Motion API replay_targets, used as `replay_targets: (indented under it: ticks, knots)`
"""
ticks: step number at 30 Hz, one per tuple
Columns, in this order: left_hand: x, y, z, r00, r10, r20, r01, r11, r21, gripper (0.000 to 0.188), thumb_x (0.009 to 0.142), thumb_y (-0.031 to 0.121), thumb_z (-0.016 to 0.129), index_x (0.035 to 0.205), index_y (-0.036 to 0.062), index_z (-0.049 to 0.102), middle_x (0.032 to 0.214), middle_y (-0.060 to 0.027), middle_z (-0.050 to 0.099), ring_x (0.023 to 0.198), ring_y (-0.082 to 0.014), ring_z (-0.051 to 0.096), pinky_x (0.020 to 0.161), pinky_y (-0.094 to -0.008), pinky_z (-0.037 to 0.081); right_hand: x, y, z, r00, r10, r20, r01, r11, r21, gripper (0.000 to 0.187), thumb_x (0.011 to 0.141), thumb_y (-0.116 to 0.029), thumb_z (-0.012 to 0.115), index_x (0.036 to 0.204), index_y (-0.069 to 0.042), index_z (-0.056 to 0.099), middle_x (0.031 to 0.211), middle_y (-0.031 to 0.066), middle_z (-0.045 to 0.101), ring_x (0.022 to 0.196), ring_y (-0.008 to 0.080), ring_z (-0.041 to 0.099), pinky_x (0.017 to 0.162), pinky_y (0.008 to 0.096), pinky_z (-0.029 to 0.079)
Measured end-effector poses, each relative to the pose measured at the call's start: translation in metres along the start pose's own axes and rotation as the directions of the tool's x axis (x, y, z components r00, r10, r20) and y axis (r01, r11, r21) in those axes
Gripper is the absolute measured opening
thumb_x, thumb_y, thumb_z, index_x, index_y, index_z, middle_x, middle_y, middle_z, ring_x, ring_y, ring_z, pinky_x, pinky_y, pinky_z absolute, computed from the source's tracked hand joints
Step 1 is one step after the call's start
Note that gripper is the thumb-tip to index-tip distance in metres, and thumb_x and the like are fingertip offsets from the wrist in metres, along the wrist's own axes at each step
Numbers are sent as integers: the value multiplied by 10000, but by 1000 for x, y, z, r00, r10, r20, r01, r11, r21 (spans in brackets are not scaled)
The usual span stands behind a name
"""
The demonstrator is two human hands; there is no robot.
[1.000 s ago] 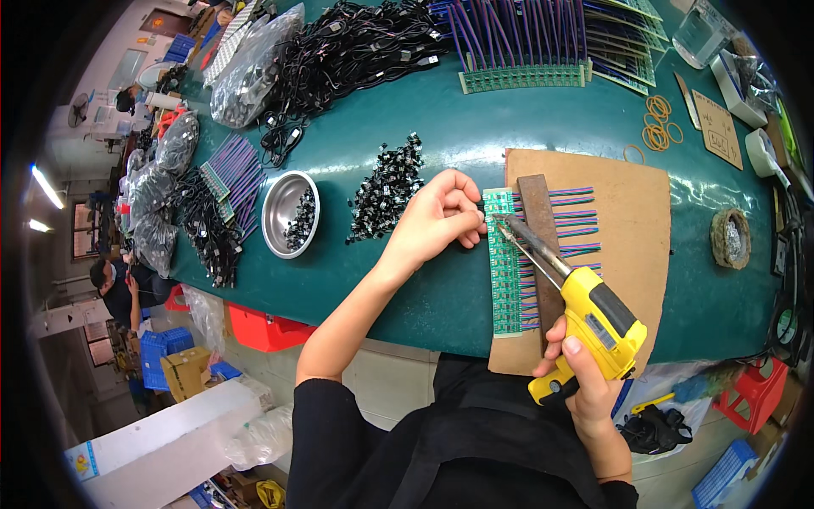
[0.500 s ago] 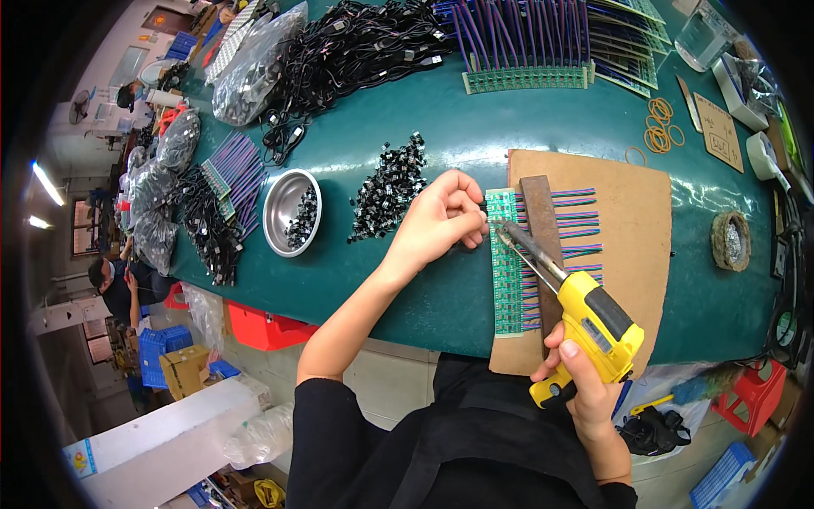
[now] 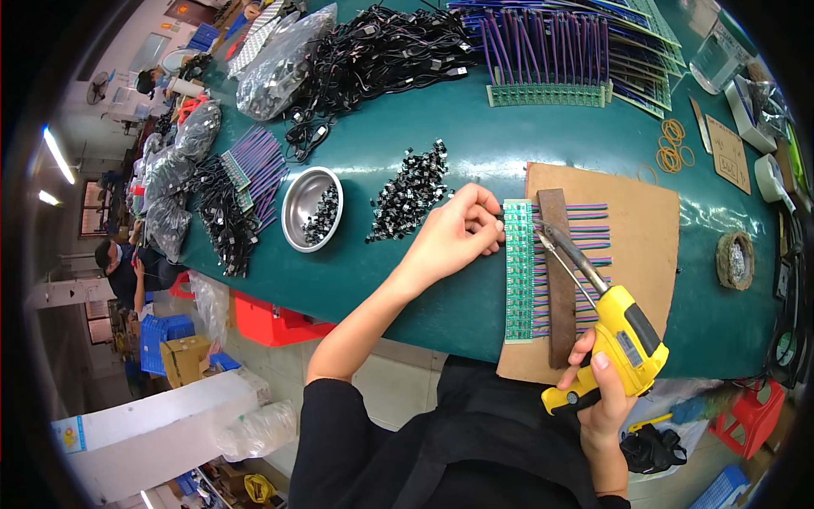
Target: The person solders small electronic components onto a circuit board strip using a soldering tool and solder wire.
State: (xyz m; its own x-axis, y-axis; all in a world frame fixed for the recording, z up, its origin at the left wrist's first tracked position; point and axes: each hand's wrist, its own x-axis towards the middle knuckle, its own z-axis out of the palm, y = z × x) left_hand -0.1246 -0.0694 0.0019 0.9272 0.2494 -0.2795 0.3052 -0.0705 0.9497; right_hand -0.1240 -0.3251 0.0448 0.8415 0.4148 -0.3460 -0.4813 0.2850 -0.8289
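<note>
My left hand (image 3: pixel 454 237) is closed in a pinch at the upper left edge of a green circuit board panel (image 3: pixel 519 288). Whatever its fingertips hold is too small and hidden to name. My right hand (image 3: pixel 607 399) grips a yellow soldering gun (image 3: pixel 627 335); its hot tip and thin feed tube point up-left, just right of the panel. A rusty metal bar (image 3: pixel 560 297) lies across the rows of coloured wires (image 3: pixel 592 240) that run out from the panel. Beneath them is a sheet of brown cardboard (image 3: pixel 649 229).
Left of the panel lie a heap of small black connectors (image 3: pixel 409 191) and a steel bowl (image 3: pixel 313 209) holding more. Black cables (image 3: pixel 381 55) and wired boards (image 3: pixel 547 59) cover the far side. Rubber bands (image 3: pixel 671 146) and a tip cleaner (image 3: pixel 734 261) sit to the right.
The soldering gun's tip has drawn back to the right, off the panel's upper left edge. My left hand stays at that edge, still pinched. The whole view has shifted slightly.
</note>
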Motion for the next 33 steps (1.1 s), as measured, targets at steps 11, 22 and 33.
replay_targets:
  ticks: [11,22,33]
  knots:
    - [47,-3,-63,747,636,-193,-53,345,937,105,776,127,641,860,64,646,853,-80,562,785,-221,575,668,-339,475,-1,1,-4,998,1,66,-4,999,43,320,835,-80,544,1119,59,496,902,131,568,749,163,582,517,275,549]
    - [45,-1,-50,795,541,-275,-71,533,843,77,771,120,653,820,60,646,765,-58,545,731,-205,573,636,-331,465,0,-1,-7,997,3,72,-8,998,62,302,843,-69,545,1115,54,500,911,127,571,770,160,586,526,278,552]
    - [51,3,-46,764,614,-200,-118,438,891,65,765,79,623,824,53,620,799,-59,539,714,-189,559,643,-299,466,-2,1,-8,996,23,83,-28,997,71,316,837,-64,553,1126,52,495,906,127,572,765,161,590,530,278,554]
